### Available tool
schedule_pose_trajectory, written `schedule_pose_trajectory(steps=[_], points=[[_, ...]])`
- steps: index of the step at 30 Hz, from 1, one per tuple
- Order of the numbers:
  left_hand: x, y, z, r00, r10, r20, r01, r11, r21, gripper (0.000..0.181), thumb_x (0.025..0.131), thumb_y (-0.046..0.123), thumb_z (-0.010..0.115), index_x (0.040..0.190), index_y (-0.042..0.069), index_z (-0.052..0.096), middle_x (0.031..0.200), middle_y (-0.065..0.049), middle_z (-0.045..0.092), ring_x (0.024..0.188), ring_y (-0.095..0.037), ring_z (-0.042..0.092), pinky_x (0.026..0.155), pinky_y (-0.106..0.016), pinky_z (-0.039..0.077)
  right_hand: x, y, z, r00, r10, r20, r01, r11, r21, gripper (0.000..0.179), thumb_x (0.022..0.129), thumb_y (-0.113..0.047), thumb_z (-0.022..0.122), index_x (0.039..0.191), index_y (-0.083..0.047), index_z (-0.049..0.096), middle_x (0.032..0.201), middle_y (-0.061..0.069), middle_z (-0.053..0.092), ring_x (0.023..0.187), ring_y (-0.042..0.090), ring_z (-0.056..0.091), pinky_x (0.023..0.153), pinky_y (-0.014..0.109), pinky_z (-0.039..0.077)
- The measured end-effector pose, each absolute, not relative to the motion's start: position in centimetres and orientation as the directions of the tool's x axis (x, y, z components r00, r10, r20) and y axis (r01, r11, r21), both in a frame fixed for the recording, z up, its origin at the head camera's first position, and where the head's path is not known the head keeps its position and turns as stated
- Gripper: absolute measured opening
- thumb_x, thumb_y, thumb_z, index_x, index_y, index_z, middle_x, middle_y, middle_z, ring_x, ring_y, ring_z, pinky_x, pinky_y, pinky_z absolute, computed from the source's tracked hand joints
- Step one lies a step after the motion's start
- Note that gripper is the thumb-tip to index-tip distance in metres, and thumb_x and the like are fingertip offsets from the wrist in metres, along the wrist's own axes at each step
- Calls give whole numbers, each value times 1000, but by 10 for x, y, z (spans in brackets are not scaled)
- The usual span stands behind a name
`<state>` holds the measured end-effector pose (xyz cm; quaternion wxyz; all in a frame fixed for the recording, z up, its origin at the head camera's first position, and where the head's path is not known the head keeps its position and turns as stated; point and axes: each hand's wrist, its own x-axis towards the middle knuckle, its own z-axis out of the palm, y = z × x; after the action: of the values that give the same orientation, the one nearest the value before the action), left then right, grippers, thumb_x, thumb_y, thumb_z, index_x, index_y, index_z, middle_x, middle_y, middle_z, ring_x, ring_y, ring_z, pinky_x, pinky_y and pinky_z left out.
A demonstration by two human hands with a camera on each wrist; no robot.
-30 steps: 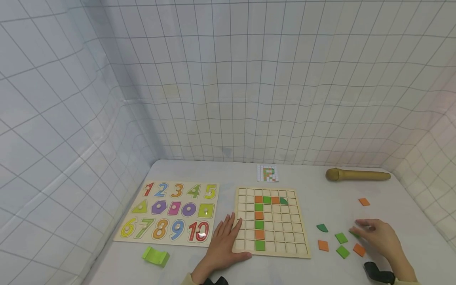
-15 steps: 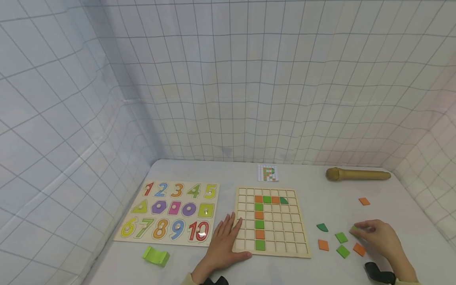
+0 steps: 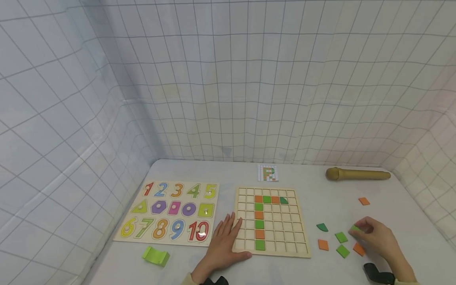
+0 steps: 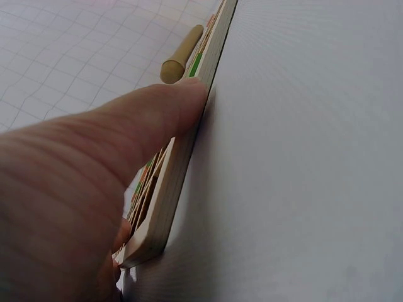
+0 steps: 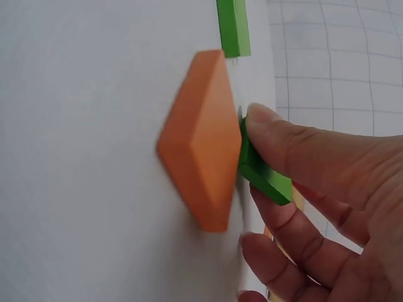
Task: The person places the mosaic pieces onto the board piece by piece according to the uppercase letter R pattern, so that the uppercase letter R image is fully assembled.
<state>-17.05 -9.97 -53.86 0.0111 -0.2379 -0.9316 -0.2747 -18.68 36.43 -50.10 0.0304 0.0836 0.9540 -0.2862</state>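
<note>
My left hand (image 3: pixel 223 241) rests on the front left corner of the wooden grid board (image 3: pixel 303 237), fingers straight and spread. Its thumb (image 4: pixel 170 104) lies along the board's front edge in the left wrist view. A column and short top row of orange and green tiles (image 3: pixel 259 224) sit in the board's cells, with a dark green quarter-round tile (image 3: pixel 284 200) ending the row. My right hand (image 3: pixel 379 237) pinches a green square tile (image 5: pixel 267 173) between thumb and fingers, at the right. Beside it in the right wrist view is an orange tile (image 5: pixel 201 145).
Loose green (image 3: pixel 343 251) and orange tiles (image 3: pixel 323 245) and a quarter-round one (image 3: pixel 322 227) lie right of the board. Behind stand a pattern card (image 3: pixel 268 173) and a tan microphone-shaped piece (image 3: pixel 358 174). A number puzzle (image 3: pixel 167 213) and green block (image 3: pixel 156 256) are left.
My right hand has closed its fingers on the green square tile and tilted it up slightly from the table. The left hand and board have stayed put.
</note>
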Motion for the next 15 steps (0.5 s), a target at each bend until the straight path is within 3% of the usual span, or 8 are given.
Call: schedule_pose_trajectory(steps=[10,15], points=[[-171,-99,-538,-888,438,143,445,736,511,96,78,63,63,148,6,31,155,-17,16,142,-32,9,111,-49,11,-188,352,-494,-988,122,-97,155,847,-509,40,75,-35,79,87,-2,60,72,2,54,65,20,47,52,31,38],[-171,-99,-538,-886,438,154,451,736,504,96,78,63,63,148,6,32,155,-17,16,142,-33,10,111,-49,11,-191,336,-487,-996,84,-3,73,852,-519,32,78,-33,77,83,-5,61,69,1,52,61,18,44,50,28,35]])
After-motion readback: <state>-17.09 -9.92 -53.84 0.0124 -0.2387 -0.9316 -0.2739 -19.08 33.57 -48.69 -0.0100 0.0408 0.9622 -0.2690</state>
